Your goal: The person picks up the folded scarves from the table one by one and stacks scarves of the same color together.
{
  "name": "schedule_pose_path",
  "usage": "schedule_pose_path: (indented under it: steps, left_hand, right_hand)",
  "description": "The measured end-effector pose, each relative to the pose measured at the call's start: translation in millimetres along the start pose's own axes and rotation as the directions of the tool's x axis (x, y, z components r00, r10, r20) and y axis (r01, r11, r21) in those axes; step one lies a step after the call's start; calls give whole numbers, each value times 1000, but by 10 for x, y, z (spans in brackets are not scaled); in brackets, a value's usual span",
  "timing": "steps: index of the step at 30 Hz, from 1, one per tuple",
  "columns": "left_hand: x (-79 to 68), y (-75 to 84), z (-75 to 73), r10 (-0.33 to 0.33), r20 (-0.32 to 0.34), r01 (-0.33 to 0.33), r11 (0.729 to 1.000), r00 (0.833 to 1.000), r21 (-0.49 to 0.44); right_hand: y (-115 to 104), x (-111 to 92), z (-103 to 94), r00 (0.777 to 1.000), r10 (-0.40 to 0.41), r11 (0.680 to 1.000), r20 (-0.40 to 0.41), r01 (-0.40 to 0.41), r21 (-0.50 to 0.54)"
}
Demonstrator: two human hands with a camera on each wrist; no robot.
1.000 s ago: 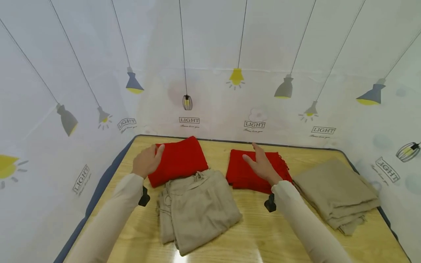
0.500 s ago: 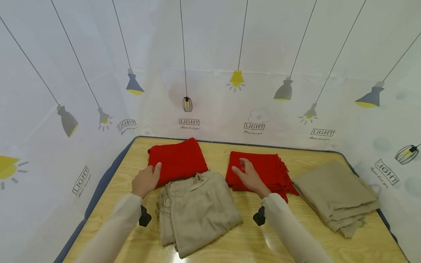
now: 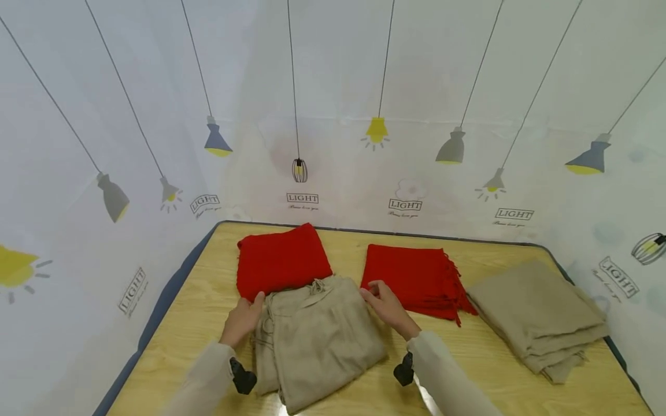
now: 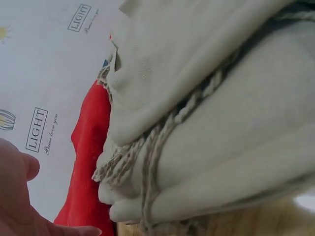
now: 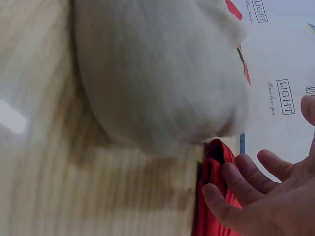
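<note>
A folded beige scarf (image 3: 322, 341) with twisted fringe lies on the table between my two hands. My left hand (image 3: 243, 320) is at its left side, by the near corner of a folded red scarf (image 3: 283, 260); in the left wrist view its thumb and a finger stand apart with nothing between them. My right hand (image 3: 389, 309) hovers near the beige scarf's right edge, in front of a second red scarf (image 3: 406, 274) with fringe on its right. In the right wrist view the fingers (image 5: 246, 189) are spread and loosely bent, holding nothing.
At the right of the wooden table (image 3: 208, 277) lies another folded beige cloth (image 3: 536, 312), several layers thick. A white backdrop (image 3: 333, 86) printed with lamps stands behind and at both sides, close to the table's dark edge.
Both hands have come back toward the body, the left from the left red scarf and the right from over the other red scarf, to either side of the middle beige scarf. The cloths lie as before.
</note>
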State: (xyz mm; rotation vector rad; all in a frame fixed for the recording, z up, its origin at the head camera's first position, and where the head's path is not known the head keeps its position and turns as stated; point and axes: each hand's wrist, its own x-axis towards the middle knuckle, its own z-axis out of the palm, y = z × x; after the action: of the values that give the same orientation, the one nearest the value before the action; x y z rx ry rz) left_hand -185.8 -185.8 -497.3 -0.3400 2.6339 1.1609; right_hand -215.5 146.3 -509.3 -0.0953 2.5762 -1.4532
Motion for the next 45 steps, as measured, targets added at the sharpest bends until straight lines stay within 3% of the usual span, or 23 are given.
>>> schedule_pose_path:
  steps: [4,8,10,12,17,23,27,35,45]
  left_hand:
    - [-70,-11,99,-61,33,65,989,998,-131]
    - [-129,-2,156,-139,126,174,926,982,-335]
    - [-153,18,176,-143,146,191,896,979,-402]
    - [-154,36,206,-133,128,174,895,983,-411]
    - [-168,70,300,-95,85,119,928,992,-352]
    - [-231,11,465,-104,44,112,933,994,-343]
    - [-230,3,521,-75,-1,70,940,997,-334]
    - [-201,38,464,-59,28,66,913,998,-402]
    - [-211,17,525,-67,61,87,902,996,-423]
  right_hand:
    - [43,-67,57,999,49,999,-22,-49,10]
    - [38,-128,109,990,136,991,-33,-136,10]
    - [14,-147,129,984,176,984,-40,-176,7]
    - [-17,-152,146,978,203,979,-45,-203,5]
    - [-51,-164,190,967,252,967,-43,-250,41]
    - [94,-217,289,949,316,938,16,-315,142]
    - [160,-181,328,944,330,932,-28,-320,171]
    - [184,-61,343,940,335,925,-65,-315,213]
    - [252,-122,359,939,330,929,-94,-305,210]
